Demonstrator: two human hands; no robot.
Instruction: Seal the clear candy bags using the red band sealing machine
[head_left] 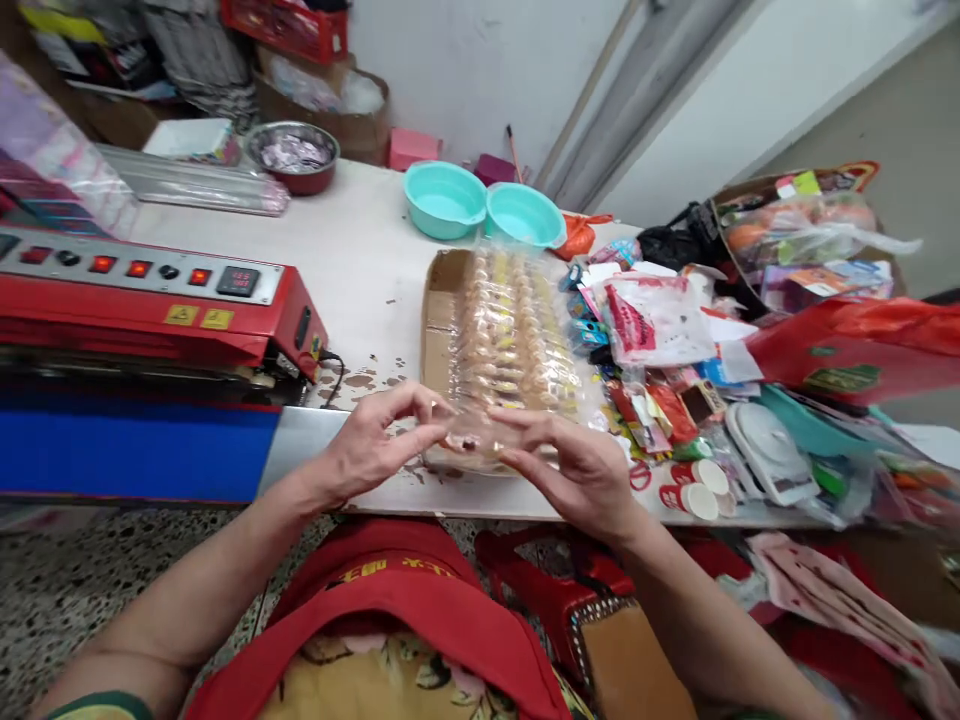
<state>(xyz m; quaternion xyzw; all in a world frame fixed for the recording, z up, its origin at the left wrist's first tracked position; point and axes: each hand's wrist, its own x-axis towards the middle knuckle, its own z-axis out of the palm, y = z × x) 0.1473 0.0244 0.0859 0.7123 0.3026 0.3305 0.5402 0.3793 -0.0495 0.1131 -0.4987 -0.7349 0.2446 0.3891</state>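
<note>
My left hand [379, 440] and my right hand [577, 470] meet at the near end of a clear plastic bag [514, 340] packed with rows of small wrapped snacks. Both hands pinch the bag's open near edge between thumb and fingers. The bag lies lengthwise on a flat piece of cardboard [439, 310] on the white table [352, 250]. A red sealing machine [150, 300] with lit buttons stands just left of my left hand.
Two teal bowls [484, 208] sit at the table's far edge, a metal bowl [292, 155] further left. A heap of small packets, paper cups and bags [675, 380] crowds the right side. Red bags [862, 350] and a cardboard box lie beyond it.
</note>
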